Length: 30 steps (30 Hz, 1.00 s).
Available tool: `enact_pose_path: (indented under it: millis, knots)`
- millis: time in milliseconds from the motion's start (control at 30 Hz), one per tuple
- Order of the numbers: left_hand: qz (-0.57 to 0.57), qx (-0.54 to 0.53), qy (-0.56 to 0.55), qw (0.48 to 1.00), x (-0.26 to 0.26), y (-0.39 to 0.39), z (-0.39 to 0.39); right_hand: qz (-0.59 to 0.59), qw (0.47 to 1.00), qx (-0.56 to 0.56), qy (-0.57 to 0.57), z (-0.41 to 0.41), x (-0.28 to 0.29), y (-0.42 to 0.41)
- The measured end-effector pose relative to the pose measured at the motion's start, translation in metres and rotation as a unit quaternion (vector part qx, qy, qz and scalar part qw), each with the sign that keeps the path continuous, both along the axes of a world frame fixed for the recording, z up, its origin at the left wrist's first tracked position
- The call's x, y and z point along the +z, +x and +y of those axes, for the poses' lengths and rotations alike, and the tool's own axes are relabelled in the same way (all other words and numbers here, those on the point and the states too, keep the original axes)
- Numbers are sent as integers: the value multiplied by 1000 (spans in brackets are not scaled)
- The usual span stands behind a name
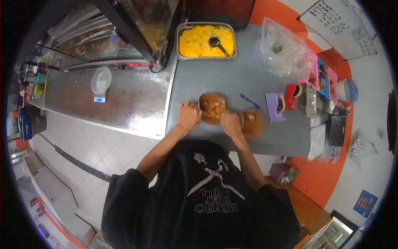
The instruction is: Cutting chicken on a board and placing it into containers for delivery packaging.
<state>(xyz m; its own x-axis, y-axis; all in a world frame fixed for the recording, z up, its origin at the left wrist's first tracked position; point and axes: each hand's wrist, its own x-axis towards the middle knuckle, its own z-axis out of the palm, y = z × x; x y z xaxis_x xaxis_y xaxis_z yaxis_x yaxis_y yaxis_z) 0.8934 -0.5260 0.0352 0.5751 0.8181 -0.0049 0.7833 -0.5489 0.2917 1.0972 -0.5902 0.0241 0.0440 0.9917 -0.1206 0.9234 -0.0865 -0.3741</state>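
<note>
A brown, open food packet (212,107), perhaps paper or plastic, sits on the grey worktop (211,74) close in front of me. Glossy brown and paler pieces of food show inside it. My left hand (189,115) has its curled fingers on the packet's left edge. At the opposite edge, my right hand (231,124) is closed in a pinch. Just right of that hand lies a second brown food packet (252,124), with pale pieces in its middle; the hand partly covers its left side. Fingertip contact is too small to make out fully.
A clear tray of yellow food (199,43) with a black spoon (217,46) stands behind. Rightward are a blue pen (250,101), purple tape dispenser (274,107), red tape dispenser (291,96) and plastic bag (284,51). A kitchen scale (100,97) with a bowl stands left, before a glass display case (102,46).
</note>
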Motion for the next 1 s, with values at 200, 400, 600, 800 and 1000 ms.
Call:
enact_pose_path:
  millis: [200, 400, 600, 800, 1000]
  knots:
    - [-32, 10, 24, 999, 20, 2, 5, 21, 998, -61, -1, -7, 17, -4]
    - [-56, 8, 29, 998, 23, 4, 6, -2, 1000, -17, 10, -6, 11, -2]
    - [-29, 3, 41, 999, 5, 4, 1, -10, 1000, -13, -15, -8, 13, -4]
    - [-123, 26, 51, 991, 12, 3, 3, -79, 989, 38, 121, -11, 23, -3]
    - [-49, 21, 0, 999, 9, 9, 3, -31, 999, 13, 40, -6, 24, -1]
